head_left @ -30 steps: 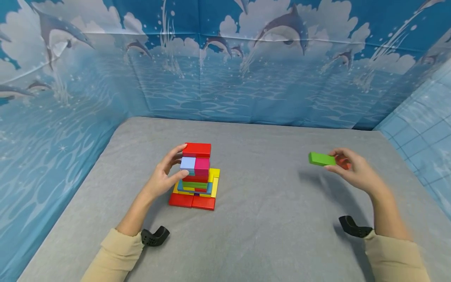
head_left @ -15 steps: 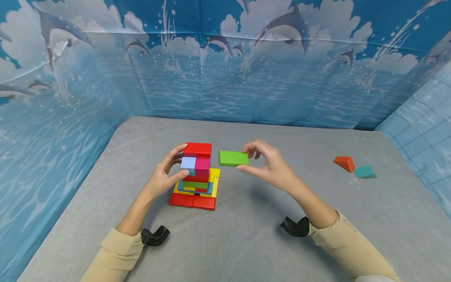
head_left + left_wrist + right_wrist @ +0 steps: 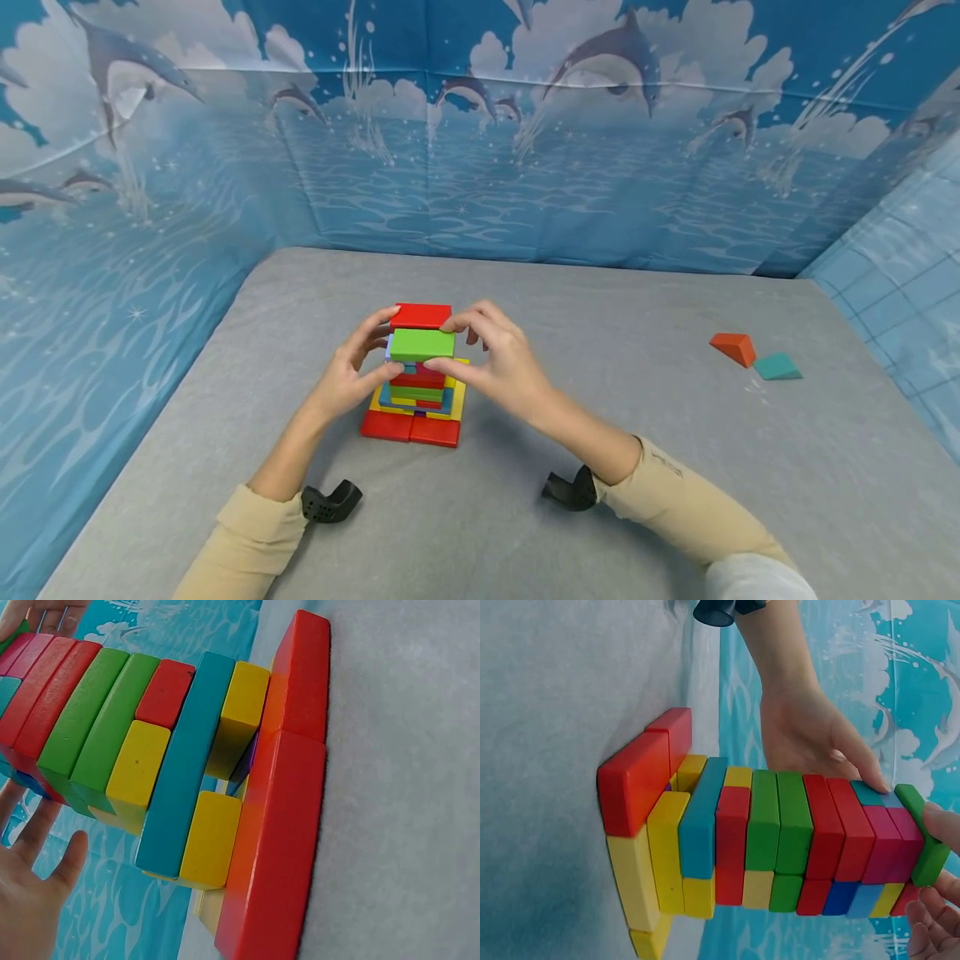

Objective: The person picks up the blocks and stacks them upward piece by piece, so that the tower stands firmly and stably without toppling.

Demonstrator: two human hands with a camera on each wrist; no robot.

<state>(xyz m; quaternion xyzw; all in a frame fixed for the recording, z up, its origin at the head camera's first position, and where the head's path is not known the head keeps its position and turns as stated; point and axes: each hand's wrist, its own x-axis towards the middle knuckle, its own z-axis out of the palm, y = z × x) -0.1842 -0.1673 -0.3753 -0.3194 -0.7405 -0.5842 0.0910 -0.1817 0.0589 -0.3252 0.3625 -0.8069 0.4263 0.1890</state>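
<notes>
A tower of coloured wooden blocks (image 3: 414, 392) rises from a base of red blocks (image 3: 386, 426) left of the middle. My right hand (image 3: 501, 360) pinches a flat green block (image 3: 422, 343) between thumb and fingers at the tower's top, in front of a red block (image 3: 421, 315). In the right wrist view this green block (image 3: 922, 832) lies against the pink blocks (image 3: 891, 844). My left hand (image 3: 347, 375) is at the tower's left side, fingers spread. Its thumb touches or almost touches the upper blocks; the tower hides some of its fingertips in the right wrist view.
An orange wedge block (image 3: 733, 347) and a teal wedge block (image 3: 777, 367) lie side by side on the grey cloth (image 3: 615, 350) at the right. A dolphin-print curtain (image 3: 465, 183) hangs behind and along the left. Black wrist mounts (image 3: 331, 502) sit on both forearms.
My right hand has carried the green block from the far right leftward to the tower top. It left the orange wedge at the right. The left hand has stayed in place.
</notes>
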